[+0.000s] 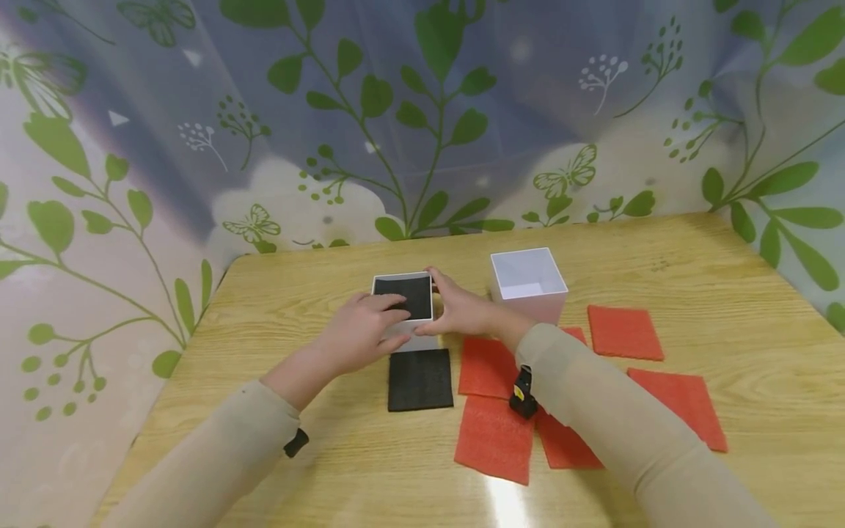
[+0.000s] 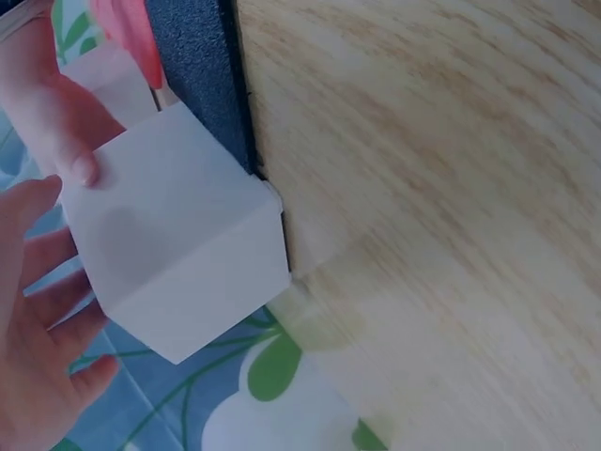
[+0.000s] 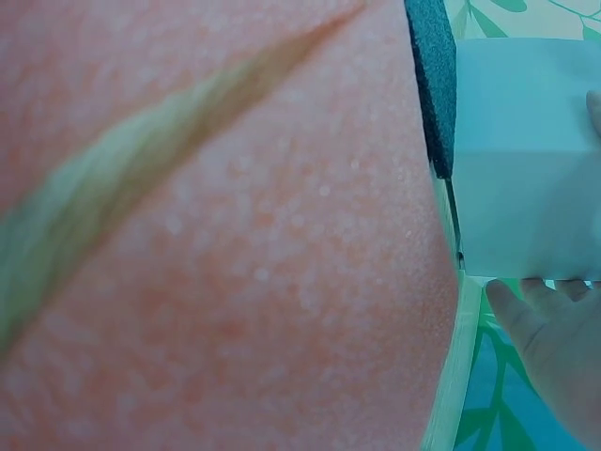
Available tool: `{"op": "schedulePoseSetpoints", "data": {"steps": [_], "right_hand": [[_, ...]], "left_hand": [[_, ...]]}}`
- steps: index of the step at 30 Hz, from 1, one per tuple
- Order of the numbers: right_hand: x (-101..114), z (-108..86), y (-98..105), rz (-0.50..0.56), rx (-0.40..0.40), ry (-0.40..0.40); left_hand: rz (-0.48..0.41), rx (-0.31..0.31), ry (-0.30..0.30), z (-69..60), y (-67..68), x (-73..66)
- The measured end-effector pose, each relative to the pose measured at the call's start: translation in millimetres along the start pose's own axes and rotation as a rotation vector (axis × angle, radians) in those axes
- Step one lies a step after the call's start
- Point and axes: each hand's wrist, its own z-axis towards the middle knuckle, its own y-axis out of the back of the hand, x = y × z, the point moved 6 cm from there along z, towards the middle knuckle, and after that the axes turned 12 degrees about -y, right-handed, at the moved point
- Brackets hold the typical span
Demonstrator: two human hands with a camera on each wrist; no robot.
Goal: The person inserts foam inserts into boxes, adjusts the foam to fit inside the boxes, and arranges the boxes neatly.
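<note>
A white square box (image 1: 404, 328) stands on the table, with a black felt square (image 1: 414, 293) lying inside its open top. My left hand (image 1: 359, 330) reaches over the near left rim, its extended fingers touching the black felt. With the thumb on the front and the fingers behind, my right hand (image 1: 462, 304) holds the box's right side. In the left wrist view, the right thumb presses the white box wall (image 2: 169, 207), and my left hand (image 2: 42, 329) is beside it. Another black felt square (image 1: 420, 380) lies in front of the box.
A second white box (image 1: 528, 282), open at the top, stands to the right. Several red felt squares (image 1: 495, 436) lie on the wooden table (image 1: 317, 455), some beneath the right forearm. Behind the table hangs a leaf-patterned cloth (image 1: 370, 147).
</note>
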Motion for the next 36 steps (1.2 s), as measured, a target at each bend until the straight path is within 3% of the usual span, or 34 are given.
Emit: {"op": "schedulePoseSetpoints", "data": {"steps": [5, 13, 21, 32, 36], "right_hand": [[-0.4, -0.9, -0.3, 0.011, -0.005, -0.007], [-1.0, -0.2, -0.7, 0.006, 0.002, -0.002], [1.3, -0.2, -0.9, -0.004, -0.007, 0.019], [0.9, 0.4, -0.7, -0.017, -0.007, 0.023], [0.2, 0.2, -1.0, -0.017, -0.003, 0.018]], "left_hand": [[0.034, -0.074, -0.006, -3.7, 5.5, 3.1], [0.065, -0.035, -0.003, -6.8, 3.6, 4.9], [0.151, -0.070, 0.051, -11.7, 9.5, 8.2], [0.164, -0.027, 0.091, -15.0, 9.4, 10.6], [0.210, 0.015, 0.139, -15.4, 8.0, 13.1]]}}
